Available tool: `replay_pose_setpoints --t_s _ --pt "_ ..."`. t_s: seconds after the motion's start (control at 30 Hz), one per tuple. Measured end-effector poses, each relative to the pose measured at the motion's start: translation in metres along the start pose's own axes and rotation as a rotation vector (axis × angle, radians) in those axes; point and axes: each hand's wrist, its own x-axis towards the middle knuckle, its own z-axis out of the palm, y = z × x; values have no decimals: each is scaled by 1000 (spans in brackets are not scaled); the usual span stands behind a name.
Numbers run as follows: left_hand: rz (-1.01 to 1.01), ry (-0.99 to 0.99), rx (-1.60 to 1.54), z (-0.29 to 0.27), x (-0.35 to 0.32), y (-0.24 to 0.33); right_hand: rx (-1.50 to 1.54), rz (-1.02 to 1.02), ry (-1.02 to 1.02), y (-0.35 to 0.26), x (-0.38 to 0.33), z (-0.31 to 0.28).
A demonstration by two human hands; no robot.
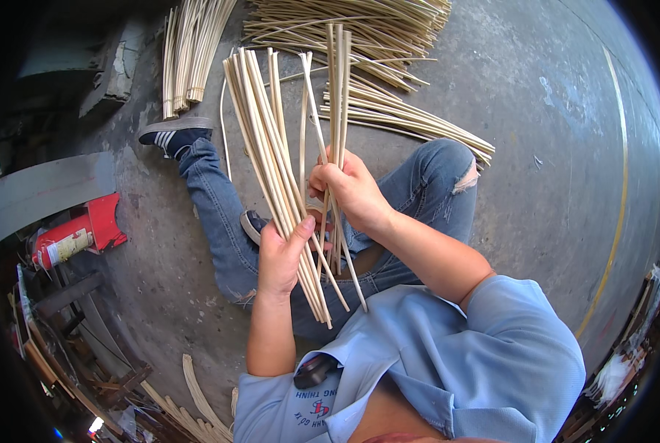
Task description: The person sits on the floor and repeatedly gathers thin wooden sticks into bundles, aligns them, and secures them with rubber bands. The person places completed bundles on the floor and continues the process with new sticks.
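Your left hand (282,255) clamped its fingers on the bundle (271,162) while your right hand (348,188) pinched several strips (337,88); keeping ends level would have helped.

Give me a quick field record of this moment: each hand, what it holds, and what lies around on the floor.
left hand: closed around a bundle of pale cane strips, fanned upward
right hand: pinching a few separate strips, upright
posture: seated on concrete floor, legs in blue jeans
floor ahead: loose strip piles
far left: red cylinder lying on its side
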Motion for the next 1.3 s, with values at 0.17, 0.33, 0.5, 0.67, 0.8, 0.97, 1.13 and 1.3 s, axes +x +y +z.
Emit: replay_pose_setpoints --t_s 0.17,0.33,0.5,0.67,0.8,0.97,1.13,1.3 --pt "-26 33 -6 -12 -1 -1 60 152 -23 -19 -8 6" --pt "-69 7 44 -11 -3 1 -110 159 -70 -21 -5 10" --pt "-21 52 27 -4 0 3 -41 131 -26 -20 -4 8" --pt "58 110 18 -2 3 6 114 51 -16 -1 3 1" --pt "-7 4 58 -12 -1 11 103 189 -67 -24 -6 6" --pt "-7 -29 127 3 -4 13 -42 162 -102 -25 -7 12" --pt "0 -11 206 5 -5 13 -106 157 -92 -26 -8 12" --pt "-5 -29 201 9 -5 14 -71 134 -103 -17 -6 8"
